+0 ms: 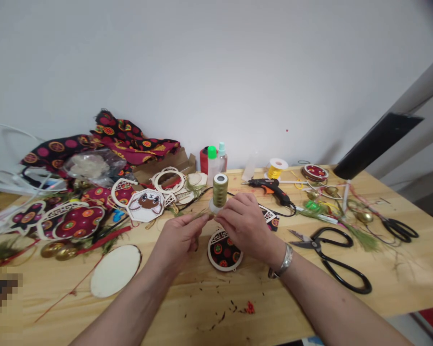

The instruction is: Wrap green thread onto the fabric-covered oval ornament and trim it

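My left hand [180, 238] and my right hand [243, 223] meet over the middle of the wooden table [400, 278]. Both pinch a thin greenish strand [202, 215] between their fingertips. Just behind the fingers stands an olive-green thread spool [220, 191], upright. Under my right hand lies a round patterned fabric disc [223, 252] with a pale wooden rim, partly hidden by the palm. A metal bracelet circles my right wrist.
Large black scissors [332, 254] lie to the right, a smaller pair [397, 227] farther right. A black and orange glue gun [272, 187], glue bottles [212, 163] and gold wire spool [276, 168] stand behind. Patterned cloth [122, 137] and wooden cut-outs [144, 204] crowd the left. A plain oval disc [115, 270] lies front left.
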{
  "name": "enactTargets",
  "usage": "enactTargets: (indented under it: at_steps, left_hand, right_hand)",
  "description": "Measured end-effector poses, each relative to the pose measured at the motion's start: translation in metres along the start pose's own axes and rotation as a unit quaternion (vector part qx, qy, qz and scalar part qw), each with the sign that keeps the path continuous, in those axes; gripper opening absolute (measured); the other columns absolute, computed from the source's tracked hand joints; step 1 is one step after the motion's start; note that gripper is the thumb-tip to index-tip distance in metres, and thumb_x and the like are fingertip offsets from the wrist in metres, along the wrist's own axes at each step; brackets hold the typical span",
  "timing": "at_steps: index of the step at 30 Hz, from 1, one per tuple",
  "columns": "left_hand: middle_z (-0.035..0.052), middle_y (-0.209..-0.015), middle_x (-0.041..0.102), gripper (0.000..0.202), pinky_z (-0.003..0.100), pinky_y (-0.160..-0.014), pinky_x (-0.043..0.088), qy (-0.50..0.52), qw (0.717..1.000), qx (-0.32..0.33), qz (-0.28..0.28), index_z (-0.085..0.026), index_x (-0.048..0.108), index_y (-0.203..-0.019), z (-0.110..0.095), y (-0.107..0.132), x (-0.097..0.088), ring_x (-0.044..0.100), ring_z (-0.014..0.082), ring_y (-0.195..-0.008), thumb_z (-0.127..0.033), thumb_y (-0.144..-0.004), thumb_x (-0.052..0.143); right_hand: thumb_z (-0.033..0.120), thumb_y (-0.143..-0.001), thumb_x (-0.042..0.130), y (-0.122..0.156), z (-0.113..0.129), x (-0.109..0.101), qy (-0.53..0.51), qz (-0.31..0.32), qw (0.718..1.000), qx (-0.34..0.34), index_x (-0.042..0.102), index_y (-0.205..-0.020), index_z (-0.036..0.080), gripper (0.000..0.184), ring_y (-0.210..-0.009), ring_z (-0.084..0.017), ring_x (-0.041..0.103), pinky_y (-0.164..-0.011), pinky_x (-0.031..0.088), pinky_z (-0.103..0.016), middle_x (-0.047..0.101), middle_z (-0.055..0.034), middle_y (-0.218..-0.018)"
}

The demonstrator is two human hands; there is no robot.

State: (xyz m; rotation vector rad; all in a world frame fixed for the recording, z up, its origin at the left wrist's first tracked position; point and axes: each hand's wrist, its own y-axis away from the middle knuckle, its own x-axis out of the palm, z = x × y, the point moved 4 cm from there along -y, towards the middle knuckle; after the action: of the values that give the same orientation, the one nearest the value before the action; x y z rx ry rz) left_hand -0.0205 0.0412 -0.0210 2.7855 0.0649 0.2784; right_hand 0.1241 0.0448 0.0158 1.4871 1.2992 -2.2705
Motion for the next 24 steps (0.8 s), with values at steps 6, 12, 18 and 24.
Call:
enactTargets:
  at_steps: [6,12,18,24]
  left_hand:
    - [-0.0087,-0.039,0.033,0.029,0.021,-0.035,0.016,-0.056,0.998,0.017,-0.012,-0.017,0.061,-0.054,0.000,0.000,-0.001,0.025,0.0046,-0.034,-0.042,-0.061,0.075]
    - [-0.0078,-0.040,0.034,0.028,0.021,-0.037,0.019,-0.145,0.988,0.054,-0.019,-0.017,0.068,-0.064,-0.003,0.001,-0.002,0.027,0.0061,-0.037,-0.044,-0.064,0.072]
    - [-0.0080,-0.039,0.035,0.029,0.021,-0.037,0.017,-0.142,0.988,0.055,-0.026,-0.015,0.070,-0.067,-0.008,0.002,-0.002,0.027,0.0057,-0.036,-0.044,-0.064,0.072]
    - [-0.0085,-0.040,0.035,0.036,0.021,-0.036,0.017,-0.110,0.993,0.038,-0.025,-0.013,0.072,-0.073,-0.008,-0.001,-0.003,0.027,0.0049,-0.034,-0.047,-0.059,0.074]
  right_hand:
    - [0.023,-0.092,0.044,0.000,-0.001,-0.001,0.001,0.009,1.000,-0.009,0.061,-0.075,0.017,0.024,-0.079,-0.018,0.042,-0.072,0.029,-0.034,0.057,-0.0046,-0.077]
    - [0.025,-0.092,0.044,0.000,-0.001,0.001,0.003,0.012,1.000,-0.001,0.062,-0.075,0.018,0.025,-0.080,-0.018,0.042,-0.072,0.030,-0.034,0.058,-0.0045,-0.077]
    - [0.026,-0.090,0.049,-0.005,-0.008,-0.018,0.025,0.008,0.996,0.085,0.062,-0.079,0.017,0.019,-0.081,-0.019,0.047,-0.073,0.035,-0.034,0.060,-0.0063,-0.081]
    - [0.020,-0.085,0.050,0.032,-0.033,-0.074,0.150,0.068,0.967,0.197,0.062,-0.088,0.015,0.013,-0.080,-0.023,0.056,-0.073,0.043,-0.036,0.063,-0.0107,-0.088]
